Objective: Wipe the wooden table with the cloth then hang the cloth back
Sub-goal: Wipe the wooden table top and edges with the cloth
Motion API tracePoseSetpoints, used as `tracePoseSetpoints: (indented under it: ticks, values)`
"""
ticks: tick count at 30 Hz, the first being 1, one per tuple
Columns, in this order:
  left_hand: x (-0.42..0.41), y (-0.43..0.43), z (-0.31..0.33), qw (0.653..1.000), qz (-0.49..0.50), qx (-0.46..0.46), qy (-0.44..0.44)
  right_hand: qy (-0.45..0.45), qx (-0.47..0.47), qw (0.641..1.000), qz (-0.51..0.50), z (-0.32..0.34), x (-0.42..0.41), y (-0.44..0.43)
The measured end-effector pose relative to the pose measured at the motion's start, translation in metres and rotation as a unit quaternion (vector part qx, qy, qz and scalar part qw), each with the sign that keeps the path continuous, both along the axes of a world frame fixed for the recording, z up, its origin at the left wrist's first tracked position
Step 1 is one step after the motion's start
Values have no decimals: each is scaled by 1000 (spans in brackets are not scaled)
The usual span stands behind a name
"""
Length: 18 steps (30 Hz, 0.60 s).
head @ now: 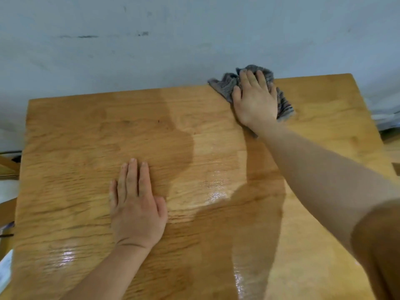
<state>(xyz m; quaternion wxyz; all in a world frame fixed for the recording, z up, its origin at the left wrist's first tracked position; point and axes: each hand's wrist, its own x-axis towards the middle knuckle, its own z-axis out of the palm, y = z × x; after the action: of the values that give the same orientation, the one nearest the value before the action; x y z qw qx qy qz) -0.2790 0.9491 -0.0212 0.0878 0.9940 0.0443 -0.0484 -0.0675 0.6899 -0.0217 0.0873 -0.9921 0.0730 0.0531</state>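
A wooden table (86, 131) with a glossy, partly wet top fills most of the view. A crumpled grey cloth (225, 85) lies at the table's far edge, right of centre. My right hand (255, 100) presses flat on the cloth with straight fingers, the arm reaching out from the lower right. My left hand (135, 204) rests palm down on the bare wood in the middle of the table, fingers straight and together. Part of the cloth is hidden under my right hand.
A pale grey-white wall (173, 40) with a few dark scuffs rises right behind the table's far edge. Wooden pieces (8, 165) show beyond the left edge, and some dim objects (389, 126) beyond the right edge.
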Motion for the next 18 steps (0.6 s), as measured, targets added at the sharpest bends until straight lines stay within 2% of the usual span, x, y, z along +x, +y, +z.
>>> tracePoseSetpoints:
  ticks: [3, 8, 11, 13, 15, 18]
  values:
    - [-1, -1, 0, 1000, 4, 1, -2, -47, 8, 999, 24, -4, -54, 47]
    - [-3, -1, 0, 1000, 10, 5, -2, -13, 74, 968, 241, 5, -217, 123]
    - [-5, -3, 2, 1000, 18, -4, -9, -9, 95, 936, 340, 0, -201, 88]
    - [-5, -3, 2, 1000, 10, -4, -16, -30, 68, 950, 304, -2, -150, 54]
    - [-6, -3, 3, 1000, 9, -8, -19, -28, 23, 982, 185, -2, -89, 17]
    - [-4, -4, 3, 1000, 14, -9, -17, -5, -6, 998, 67, 3, -25, -29]
